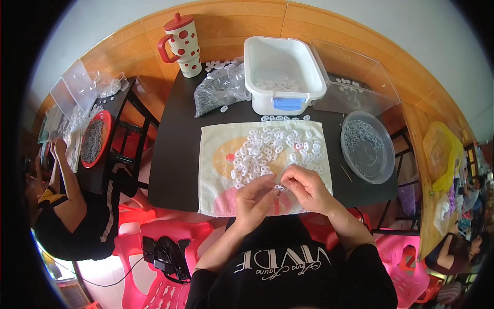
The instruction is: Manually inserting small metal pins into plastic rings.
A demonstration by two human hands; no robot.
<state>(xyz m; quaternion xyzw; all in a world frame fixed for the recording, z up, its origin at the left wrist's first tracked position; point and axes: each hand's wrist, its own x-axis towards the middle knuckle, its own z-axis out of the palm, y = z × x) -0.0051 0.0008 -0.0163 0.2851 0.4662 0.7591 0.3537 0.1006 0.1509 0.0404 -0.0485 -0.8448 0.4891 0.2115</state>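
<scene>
My left hand (252,202) is closed in a pinch on a small white oval plastic piece (279,188) with holes in it, over the near part of a cream towel (210,149). Close by on the right, my right hand (309,189) also has its fingertips pinched together at that piece; what they hold, if anything, is too small to make out. Just beyond both hands, a loose pile of the same white pieces (265,149) is spread over the towel's printed pattern.
A white tub (285,107) with white pieces stands at the back, beside a clear bag of small grey parts (218,90) and a red-dotted tumbler (188,49). On the right sits a round clear tray (378,167) of grey parts. Another person (72,216) works at the left table.
</scene>
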